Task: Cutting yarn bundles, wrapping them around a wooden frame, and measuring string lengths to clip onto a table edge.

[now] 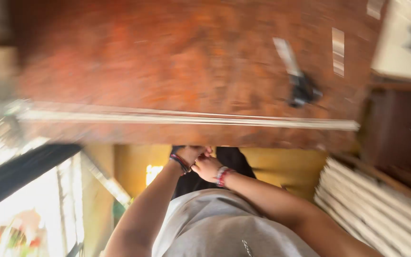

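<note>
While both arms bend inward, left hand (pixel 190 153) touching right hand (pixel 206 166), finger state unclear

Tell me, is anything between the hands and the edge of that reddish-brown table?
Nothing visible. The left hand and right hand sit together right at the near edge of the reddish-brown table. The picture is blurred, so actual contact is unclear.

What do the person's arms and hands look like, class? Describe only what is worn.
Both forearms are bare, with no sleeves reaching them. The left hand has dark beaded bracelets at the wrist; the right hand has a red-and-white bracelet. A grey shirt covers the body. The picture is blurred.
</note>
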